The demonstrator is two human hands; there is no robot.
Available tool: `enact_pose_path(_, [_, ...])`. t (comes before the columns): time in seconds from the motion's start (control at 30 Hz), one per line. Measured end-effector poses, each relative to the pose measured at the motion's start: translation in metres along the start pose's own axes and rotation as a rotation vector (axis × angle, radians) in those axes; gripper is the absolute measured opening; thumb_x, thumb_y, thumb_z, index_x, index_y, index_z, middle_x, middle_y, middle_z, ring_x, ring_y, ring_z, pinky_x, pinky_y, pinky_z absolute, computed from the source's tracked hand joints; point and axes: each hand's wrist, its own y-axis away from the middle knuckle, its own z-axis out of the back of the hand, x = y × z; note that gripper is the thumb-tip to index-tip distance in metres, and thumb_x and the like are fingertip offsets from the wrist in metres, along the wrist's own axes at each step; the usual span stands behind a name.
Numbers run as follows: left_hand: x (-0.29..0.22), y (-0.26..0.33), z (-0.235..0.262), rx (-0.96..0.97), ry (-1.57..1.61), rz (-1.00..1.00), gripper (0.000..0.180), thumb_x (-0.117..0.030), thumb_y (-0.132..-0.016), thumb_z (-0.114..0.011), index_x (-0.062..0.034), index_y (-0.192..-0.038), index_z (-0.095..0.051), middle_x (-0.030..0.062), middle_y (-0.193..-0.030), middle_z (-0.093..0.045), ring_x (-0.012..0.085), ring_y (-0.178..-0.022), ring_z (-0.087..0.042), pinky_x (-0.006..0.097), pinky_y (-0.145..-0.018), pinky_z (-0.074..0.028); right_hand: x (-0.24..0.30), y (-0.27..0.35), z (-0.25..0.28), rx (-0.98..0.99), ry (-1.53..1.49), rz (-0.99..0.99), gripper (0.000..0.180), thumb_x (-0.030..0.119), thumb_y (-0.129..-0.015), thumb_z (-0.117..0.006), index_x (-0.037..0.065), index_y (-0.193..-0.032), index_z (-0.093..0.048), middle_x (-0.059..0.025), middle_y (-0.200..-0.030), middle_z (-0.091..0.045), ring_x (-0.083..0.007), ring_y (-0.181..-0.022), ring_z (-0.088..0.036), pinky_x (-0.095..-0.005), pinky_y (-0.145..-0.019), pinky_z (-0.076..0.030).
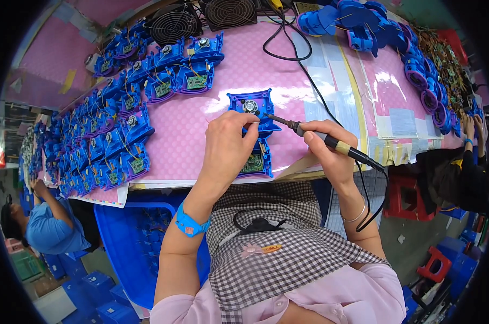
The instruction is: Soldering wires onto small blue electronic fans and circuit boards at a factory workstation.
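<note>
While our left hand (226, 141) pins the blue housing (253, 132) flat on the pink bench (196, 121), fingers pinched at its edge, our right hand (331, 148) grips the iron (314, 135); we should steady the tip briefly beside the speaker (249, 106).

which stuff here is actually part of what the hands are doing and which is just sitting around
In use:
left hand, on the blue plastic housing
right hand, holding the soldering iron
green circuit board in the housing

Lying about:
rows of blue housings
two black fans
round blue parts
blue crate
</note>
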Motion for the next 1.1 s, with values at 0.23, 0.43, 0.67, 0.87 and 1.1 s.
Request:
enact_pose_path(0.23, [0.0, 0.0, -0.001, -0.008, -0.002, 0.003, 0.012, -0.006, -0.077, -0.065, 0.0005, -0.086, -0.07, 0.0166, -0.077, -0.066, 0.0298, -0.069, -0.065, 0.038, -0.064, -0.051, 0.001, 0.003, 0.003, -0.012, -0.018, -0.022, 0.016, 0.003, -0.082, -0.064, -0.002, -0.096, -0.069, -0.0067, -0.076, -0.065, -0.0079, -0.058, -0.057, -0.0196, -0.052, -0.043])
enact_pose_path(0.43, [-0.001, -0.001, -0.002, -0.003, 0.003, 0.002, 0.012, -0.007, -0.078, -0.065, 0.0008, -0.085, -0.07, 0.0167, -0.078, -0.066, 0.0299, -0.07, -0.065, 0.039, -0.065, -0.051, 0.001, 0.004, 0.003, -0.028, -0.032, -0.041, 0.016, 0.003, -0.082, -0.064, -0.003, -0.096, -0.069, -0.0067, -0.075, -0.064, -0.0086, -0.058, -0.058, -0.0195, -0.052, -0.044])
enact_pose_path(0.67, [-0.002, -0.001, 0.0, 0.007, -0.011, 0.017, 0.011, -0.007, -0.078, -0.064, 0.0003, -0.084, -0.07, 0.0169, -0.078, -0.066, 0.0304, -0.071, -0.065, 0.04, -0.066, -0.051, 0.0, 0.005, 0.003, -0.045, -0.04, -0.02, 0.016, 0.003, -0.082, -0.064, -0.003, -0.096, -0.068, -0.0062, -0.073, -0.064, -0.0089, -0.059, -0.058, -0.0203, -0.053, -0.044])
enact_pose_path(0.87, [0.002, 0.007, 0.017, -0.202, 0.01, -0.066, 0.01, -0.008, -0.078, -0.068, -0.0017, -0.085, -0.071, 0.0113, -0.075, -0.061, 0.0224, -0.064, -0.058, 0.034, -0.057, -0.044, -0.001, 0.005, 0.006, -0.067, -0.056, -0.016, 0.016, 0.003, -0.082, -0.063, -0.004, -0.096, -0.067, -0.0077, -0.077, -0.064, -0.0095, -0.061, -0.058, -0.0204, -0.054, -0.044])
enact_pose_path(1.1, [0.056, 0.039, 0.032, -0.278, 0.158, 0.333, 0.014, -0.01, -0.084, -0.071, 0.0021, -0.091, -0.069, -0.0043, -0.078, -0.059, 0.0002, -0.066, -0.042, 0.017, -0.056, -0.032, 0.003, 0.003, 0.003, -0.047, -0.118, -0.016, 0.016, 0.001, -0.082, -0.061, -0.005, -0.097, -0.066, -0.0099, -0.08, -0.063, -0.0109, -0.062, -0.058, -0.0212, -0.056, -0.044])
